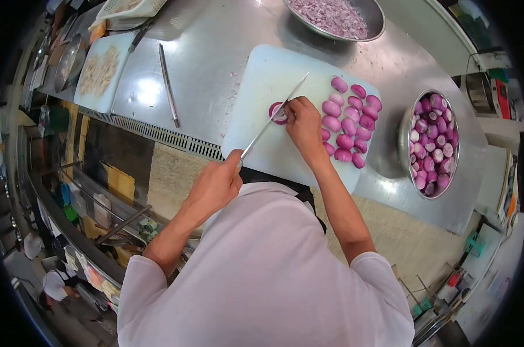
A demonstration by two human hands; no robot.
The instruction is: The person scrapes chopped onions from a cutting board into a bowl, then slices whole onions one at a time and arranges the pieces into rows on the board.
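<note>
My left hand (216,179) is wrapped round the handle of a long knife (261,134), whose blade points up and to the right over a white cutting board (256,75). Under the blade lies a cut red onion (275,108) with pale rings showing. My right hand (304,124) pinches the right side of that onion, its fingertips close beside the blade. To the right of this hand, peeled red onion halves (349,127) sit in rows on the board, most with the rounded side up.
A steel bowl (405,136) of peeled red onions stands right of the board. Behind is a bowl (379,20) of chopped onion. At left are a metal rod (168,85), a second board (115,47) with pale pieces, and a white basket (149,8). Another person (55,285) is at lower left.
</note>
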